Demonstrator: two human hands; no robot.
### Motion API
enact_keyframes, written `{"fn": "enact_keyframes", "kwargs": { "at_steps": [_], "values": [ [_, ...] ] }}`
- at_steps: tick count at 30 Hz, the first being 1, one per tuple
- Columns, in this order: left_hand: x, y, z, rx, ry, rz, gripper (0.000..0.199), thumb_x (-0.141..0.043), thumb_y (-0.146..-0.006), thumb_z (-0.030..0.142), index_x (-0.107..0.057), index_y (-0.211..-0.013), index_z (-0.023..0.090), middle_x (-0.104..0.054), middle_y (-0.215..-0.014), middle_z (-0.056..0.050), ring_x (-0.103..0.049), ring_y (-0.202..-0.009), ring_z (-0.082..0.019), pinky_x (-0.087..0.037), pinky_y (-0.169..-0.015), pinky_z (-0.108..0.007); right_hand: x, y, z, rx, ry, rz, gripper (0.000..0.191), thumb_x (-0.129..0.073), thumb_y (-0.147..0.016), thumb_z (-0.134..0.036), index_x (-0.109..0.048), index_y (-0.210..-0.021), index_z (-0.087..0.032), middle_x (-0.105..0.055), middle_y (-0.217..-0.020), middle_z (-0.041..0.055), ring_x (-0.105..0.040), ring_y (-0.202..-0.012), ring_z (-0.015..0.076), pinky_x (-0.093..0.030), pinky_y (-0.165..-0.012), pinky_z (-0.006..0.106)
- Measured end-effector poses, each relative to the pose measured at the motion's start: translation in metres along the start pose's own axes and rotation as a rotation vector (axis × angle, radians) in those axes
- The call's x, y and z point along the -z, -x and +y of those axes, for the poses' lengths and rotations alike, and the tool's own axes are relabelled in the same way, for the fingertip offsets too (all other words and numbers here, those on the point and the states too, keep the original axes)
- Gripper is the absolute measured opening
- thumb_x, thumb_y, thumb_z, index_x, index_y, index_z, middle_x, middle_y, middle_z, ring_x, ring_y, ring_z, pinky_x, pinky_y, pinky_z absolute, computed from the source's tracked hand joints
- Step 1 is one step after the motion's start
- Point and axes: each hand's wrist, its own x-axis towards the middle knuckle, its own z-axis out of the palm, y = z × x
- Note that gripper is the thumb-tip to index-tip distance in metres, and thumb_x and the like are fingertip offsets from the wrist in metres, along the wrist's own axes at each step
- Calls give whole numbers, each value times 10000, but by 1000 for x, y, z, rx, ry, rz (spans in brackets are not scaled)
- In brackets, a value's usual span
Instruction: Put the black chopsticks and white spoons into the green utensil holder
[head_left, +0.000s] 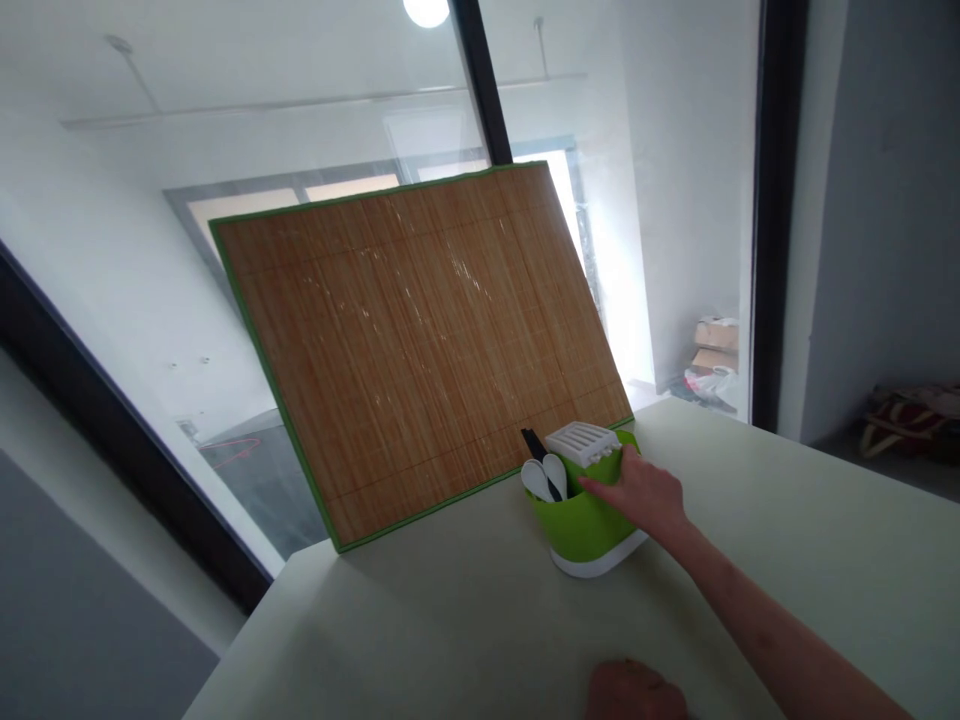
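Observation:
A green cutlery holder with a white base stands on the table in front of the bamboo mat. My right hand grips its right side, thumb over the near rim and fingers at the slotted part. Two white spoons and a black-handled utensil stand in its left compartment. A white slotted block tops the back right section. Low in view, my left hand rests by the table, its fingers curled in and partly cut off by the frame's bottom edge. Nothing shows in it.
A bamboo mat with green edging leans upright on the glass behind the pale table. Dark window frames cross the glass. Boxes and a plastic bag lie beyond it. A dark red bundle lies at the far right.

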Motion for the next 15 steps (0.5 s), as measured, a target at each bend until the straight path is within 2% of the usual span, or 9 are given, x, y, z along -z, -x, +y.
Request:
{"fn": "enact_keyframes", "kwargs": {
  "at_steps": [3, 7, 10, 15],
  "values": [
    [-9, -3, 0, 44, -32, 34, 329, -569, -772, 509, -622, -586, 243, -604, -555, -30, -543, -577, -171, -407, -536, -278, 2, 18, -15, 49, 40, 63, 708, -404, -745, -801, -513, -1021, -158, -662, -775, 123, -675, -748, 297, -468, -613, 360],
    [-20, -2, -3, 75, -93, 46, 233, -658, -702, 434, -643, -610, 220, -636, -565, -23, -556, -542, -166, -327, -489, -267, -1, 34, -19, 62, 83, 139, 696, -348, -788, -784, -517, -997, -142, -640, -718, 106, -667, -671, 284, -452, -533, 338],
    [-25, -2, -6, 57, -167, 56, 258, -684, -679, 455, -639, -607, 211, -647, -566, -9, -567, -527, -157, -271, -463, -265, -4, 42, -15, 67, 121, 163, 676, -331, -809, -769, -519, -962, -137, -617, -674, 90, -653, -616, 276, -427, -474, 322],
    [-20, 0, -4, 21, -224, 59, 292, -667, -699, 469, -620, -588, 203, -647, -556, -2, -560, -512, -143, -251, -457, -269, -10, 56, -5, 115, 102, 153, 630, -305, -849, -729, -512, -991, -150, -638, -739, 108, -655, -645, 269, -410, -458, 303]
  ]
}}
